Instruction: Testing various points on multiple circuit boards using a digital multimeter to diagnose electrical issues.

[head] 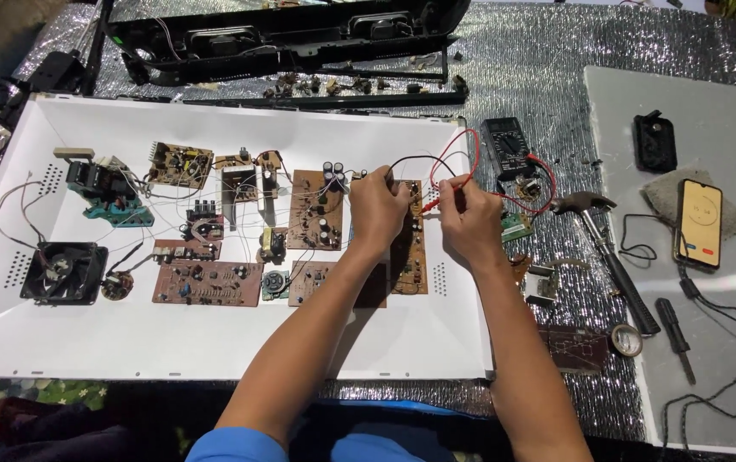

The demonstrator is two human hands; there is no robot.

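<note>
1. Circuit board (412, 248), brown and long, lies upright in the head view on the white panel (214, 342), right of the other boards.
2. My left hand (378, 210) rests closed on the board's upper end, seemingly pinching the black probe lead (410, 160).
3. My right hand (469, 224) grips the red probe (446, 202), its tip at the board's edge.
4. Both leads run to the black multimeter (506, 147) on the silver table (522, 68).
5. A hammer (603, 248) lies right of my right hand.

Single view: camera on my head, looking steeply down and forward over my forearms at the white tray (214, 342), at arm's length.
</note>
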